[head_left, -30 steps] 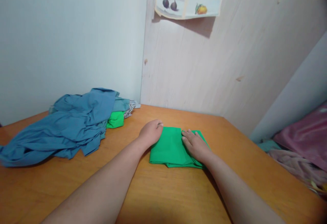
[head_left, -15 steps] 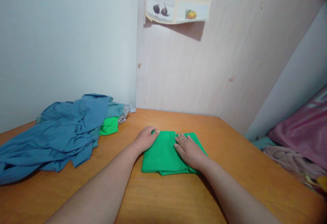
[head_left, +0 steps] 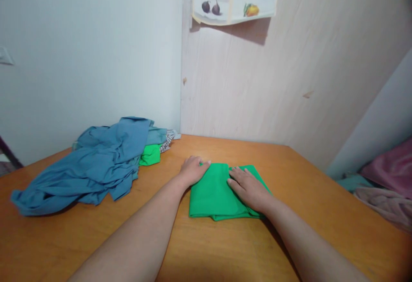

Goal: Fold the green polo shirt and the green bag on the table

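Note:
A green piece of clothing (head_left: 212, 196), folded into a flat, roughly rectangular bundle, lies on the wooden table in front of me. Its exact kind does not show. My right hand (head_left: 249, 187) rests flat on its right part, fingers stretched out over the cloth. At the upper left edge is my left hand (head_left: 195, 169), its thumb reaching onto the fabric and its other fingers beside it, partly hidden. Neither hand grips the cloth.
A loose heap of blue clothes (head_left: 99, 159) lies on the table (head_left: 206, 252) at the left, with a bright green cloth (head_left: 150, 155) and a striped one (head_left: 168, 139) poking out. Pink fabric (head_left: 391, 166) lies beyond the right edge. A fruit picture (head_left: 231, 16) hangs on the back wall.
My view has turned slightly left, so everything appears shifted to the right. Both hands keep nearly the same places on the folded green cloth.

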The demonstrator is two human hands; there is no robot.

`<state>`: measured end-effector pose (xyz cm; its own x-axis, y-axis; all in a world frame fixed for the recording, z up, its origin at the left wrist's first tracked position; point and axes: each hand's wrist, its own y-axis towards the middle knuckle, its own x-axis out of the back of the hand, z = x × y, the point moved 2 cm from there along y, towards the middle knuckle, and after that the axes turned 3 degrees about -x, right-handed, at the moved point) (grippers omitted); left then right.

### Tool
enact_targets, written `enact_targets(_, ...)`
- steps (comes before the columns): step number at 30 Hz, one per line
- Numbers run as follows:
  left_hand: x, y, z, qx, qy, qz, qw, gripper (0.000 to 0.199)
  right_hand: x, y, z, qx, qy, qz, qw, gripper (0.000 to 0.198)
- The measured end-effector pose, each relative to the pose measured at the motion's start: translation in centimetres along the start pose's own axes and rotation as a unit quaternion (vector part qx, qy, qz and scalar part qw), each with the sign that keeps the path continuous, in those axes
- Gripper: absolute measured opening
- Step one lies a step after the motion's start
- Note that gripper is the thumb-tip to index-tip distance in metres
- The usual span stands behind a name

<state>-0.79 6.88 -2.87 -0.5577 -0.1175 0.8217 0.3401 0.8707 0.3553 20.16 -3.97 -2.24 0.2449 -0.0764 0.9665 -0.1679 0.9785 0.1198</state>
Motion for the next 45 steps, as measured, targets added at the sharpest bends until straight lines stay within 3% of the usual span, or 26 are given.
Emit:
enact_targets(5, -0.1, 0.2, 0.2, 0.027, 0.023, 0.012, 0.999, 0.046, -0.1, 0.0, 0.0, 0.001, 0.001, -0.005, 1.000, 0.067)
enact_targets(15, 0.7, 0.2, 0.6, 0.018, -0.079, 0.028, 0.996, 0.051, -0.1, -0.1, 0.0, 0.002, 0.011, -0.007, 1.000, 0.064)
enact_targets(26, 0.9, 0.7, 1.4, -0.007, 0.062, 0.015, 0.998, 0.057, -0.2, 0.0, -0.3, 0.005, 0.007, -0.010, 1.000, 0.065)
enact_targets(31, 1.3, 0.3, -0.5, -0.048, 0.072, -0.021, 0.996, 0.046, -0.3, 0.1, -0.3, 0.005, 0.005, -0.010, 1.000, 0.063)
enact_targets(37, 1.2, -0.5, -2.4, -0.074, 0.036, 0.033, 0.996, 0.037, -0.4, 0.2, -0.6, 0.009, -0.003, 0.002, 1.000, 0.057)
enact_targets(45, 1.8, -1.4, -4.3, -0.138, 0.055, 0.008, 0.989, 0.033, -0.1, 0.1, -0.6, 0.011, 0.011, 0.007, 1.000, 0.062)
